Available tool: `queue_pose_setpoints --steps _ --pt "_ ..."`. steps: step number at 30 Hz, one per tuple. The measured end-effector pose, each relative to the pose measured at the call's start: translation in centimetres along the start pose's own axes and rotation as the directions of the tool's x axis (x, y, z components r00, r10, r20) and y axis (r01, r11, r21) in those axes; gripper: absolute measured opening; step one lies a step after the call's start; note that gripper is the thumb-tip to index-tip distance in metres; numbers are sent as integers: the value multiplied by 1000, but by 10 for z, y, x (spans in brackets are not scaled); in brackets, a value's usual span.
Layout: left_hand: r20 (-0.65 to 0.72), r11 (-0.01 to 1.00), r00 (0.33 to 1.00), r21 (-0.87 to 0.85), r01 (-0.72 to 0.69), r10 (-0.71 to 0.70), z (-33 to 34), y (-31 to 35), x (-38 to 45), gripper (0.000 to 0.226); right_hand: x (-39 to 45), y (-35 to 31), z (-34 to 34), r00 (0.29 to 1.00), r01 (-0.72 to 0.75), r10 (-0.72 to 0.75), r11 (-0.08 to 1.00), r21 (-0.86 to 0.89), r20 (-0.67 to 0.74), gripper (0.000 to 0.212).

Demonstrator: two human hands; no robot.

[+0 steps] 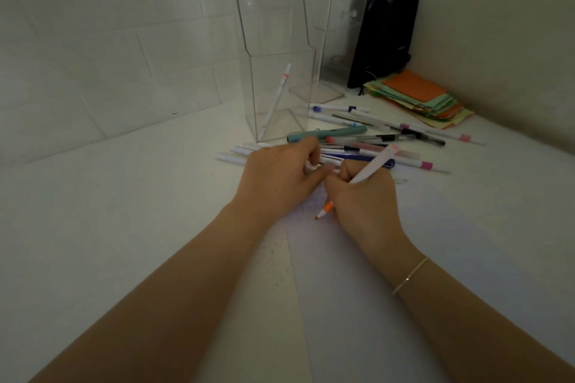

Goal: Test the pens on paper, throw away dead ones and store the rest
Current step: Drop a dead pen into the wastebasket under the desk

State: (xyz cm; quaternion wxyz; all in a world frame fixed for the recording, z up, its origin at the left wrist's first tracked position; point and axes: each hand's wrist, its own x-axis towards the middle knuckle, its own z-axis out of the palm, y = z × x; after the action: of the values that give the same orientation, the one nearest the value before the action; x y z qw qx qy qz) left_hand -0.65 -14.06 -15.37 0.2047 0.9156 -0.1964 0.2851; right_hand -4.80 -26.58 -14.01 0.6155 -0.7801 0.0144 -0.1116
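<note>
While right hand (362, 196) pinches white pen (370, 169) in fingers, orange tip on paper (373, 274), left hand (280, 177) curls fingers over something small, maybe cap, can't tell. Risks imo: faint ink on dim white sheet misread as dead pen; elbow nudge sends loose pen pile (367, 140) rolling, smooth round plastic barrels. Clear rigid acrylic holder (273, 71) tall, narrow, tippy, one pen inside (275, 102). Surface (124, 196) matte white
</note>
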Motion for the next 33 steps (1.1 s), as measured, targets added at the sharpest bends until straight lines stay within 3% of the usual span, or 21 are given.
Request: queue_pose_setpoints --steps 2,5,7,10,17,22,33 --pt "-43 996 999 -89 -4 0 -4 3 0 20 2 -1 -5 997 12 -3 995 101 -83 28" --pt "-17 962 998 -263 -69 67 -6 5 2 31 6 -5 -17 981 38 47 906 420 -190 23" --pt "11 948 994 -300 -103 111 -3 5 2 34 8 -4 -21 981 25 94 806 592 -169 18" --pt "32 946 993 -309 -100 116 2 3 2 35 8 -1 -23 986 -79 163 630 772 -31 27" --pt "51 936 989 -332 -114 139 4 2 3 33 7 -3 -19 989 -86 144 699 710 -22 17" --pt "45 938 992 -334 -93 114 -1 1 2 27 6 -7 -18 992 -123 108 792 598 61 10" --pt "65 875 998 -483 9 25 -1 3 0 14 9 0 -21 995 -72 102 782 619 -13 10"
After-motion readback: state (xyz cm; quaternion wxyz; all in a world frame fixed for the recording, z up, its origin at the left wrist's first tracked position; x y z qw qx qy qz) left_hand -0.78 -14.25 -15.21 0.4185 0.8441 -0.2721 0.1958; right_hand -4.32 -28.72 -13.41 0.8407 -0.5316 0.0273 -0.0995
